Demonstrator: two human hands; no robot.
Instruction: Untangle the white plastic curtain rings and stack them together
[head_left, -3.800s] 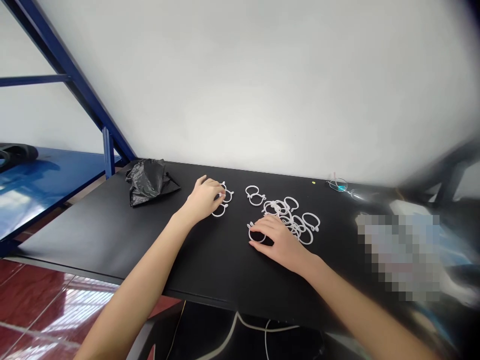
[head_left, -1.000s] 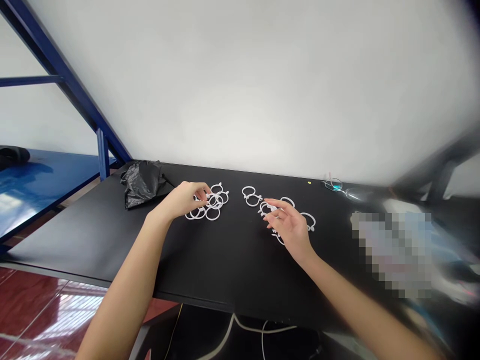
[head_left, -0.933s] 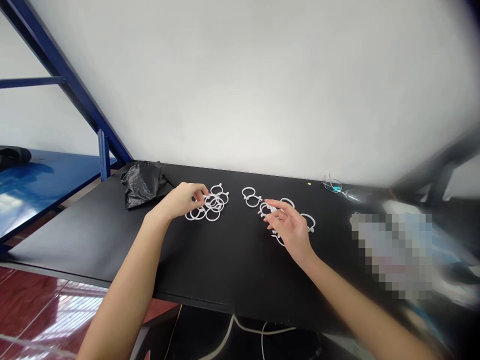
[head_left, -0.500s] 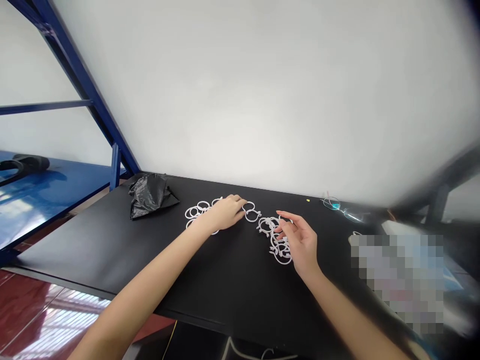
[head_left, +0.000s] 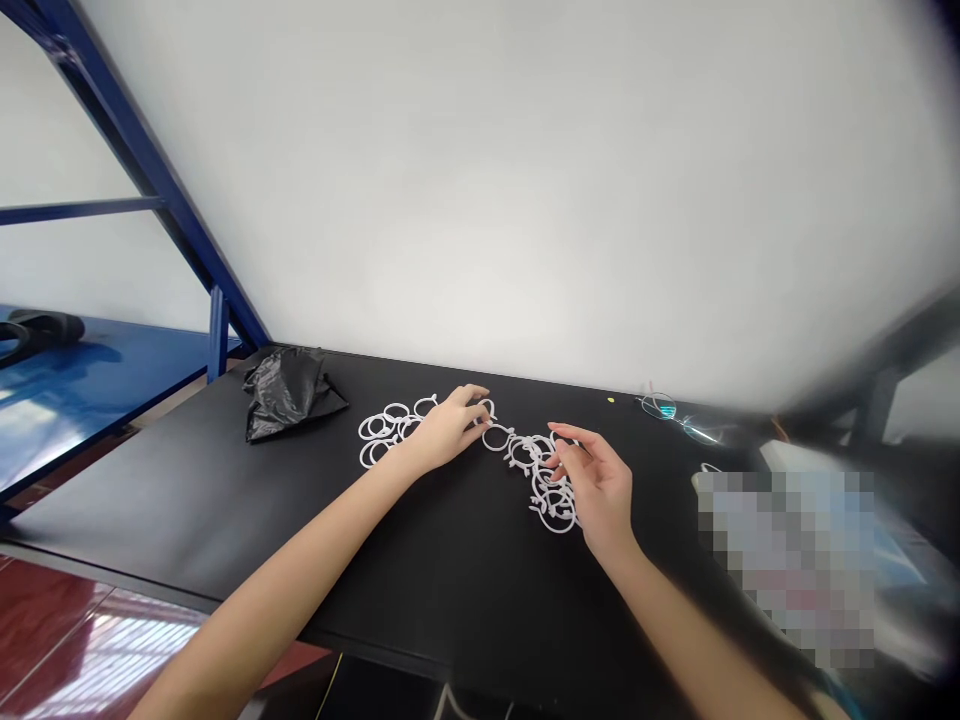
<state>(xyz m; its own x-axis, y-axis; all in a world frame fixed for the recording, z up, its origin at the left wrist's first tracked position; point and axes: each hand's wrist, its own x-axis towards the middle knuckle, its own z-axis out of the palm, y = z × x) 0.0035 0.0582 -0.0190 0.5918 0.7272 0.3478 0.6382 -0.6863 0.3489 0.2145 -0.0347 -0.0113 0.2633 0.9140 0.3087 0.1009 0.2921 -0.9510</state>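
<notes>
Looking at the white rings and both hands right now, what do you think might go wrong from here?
Snagging: the right pile of rings overlaps, with small tabs sticking out, so lifting one might drag others.

Nudging: the left hand and wrist cross in front of the left cluster, and could disturb it.

Mixing: one ring lies close to the right pile's edge and might get pushed into it.

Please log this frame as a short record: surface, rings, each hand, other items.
Surface: smooth black table
Rings: left cluster of thin, white, plastic-looking rings; right cluster of the same; two middle rings between them
Left hand: fingertips at the middle rings; firm grip unclear
Right hand: partly covers the right cluster; whether it holds a ring is unclear
Other items: crumpled black plastic bag, far left; clear-lensed eyeglasses, right rear
</notes>
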